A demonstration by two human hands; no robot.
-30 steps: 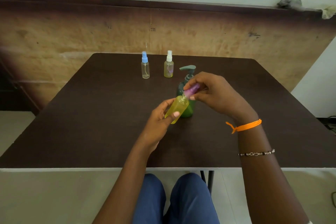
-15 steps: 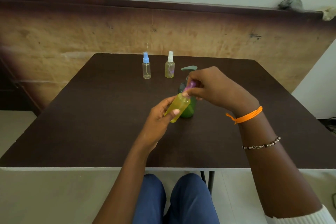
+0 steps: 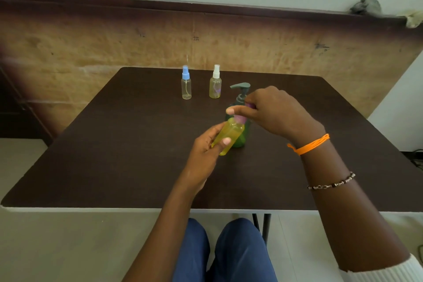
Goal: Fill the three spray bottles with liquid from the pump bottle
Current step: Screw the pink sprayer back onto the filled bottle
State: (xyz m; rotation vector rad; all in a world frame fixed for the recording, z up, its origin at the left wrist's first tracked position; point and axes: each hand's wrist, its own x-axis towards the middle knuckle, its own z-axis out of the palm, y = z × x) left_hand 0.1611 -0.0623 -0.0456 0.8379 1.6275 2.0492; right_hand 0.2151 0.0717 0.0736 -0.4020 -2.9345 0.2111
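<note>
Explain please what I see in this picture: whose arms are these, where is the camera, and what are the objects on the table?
There is no machine here. The arms belong to a person sitting at a dark table, and the camera is worn on that person's head, looking forward and down.

The left hand holds a small yellow bottle, tilted, above the table. The right hand pinches its purple cap.

Just behind it stands a green pump bottle, partly hidden by the hands. Farther back stand two small spray bottles side by side, apart from each other: a blue-capped bottle that looks nearly clear and a white-capped bottle with yellowish liquid.
</note>
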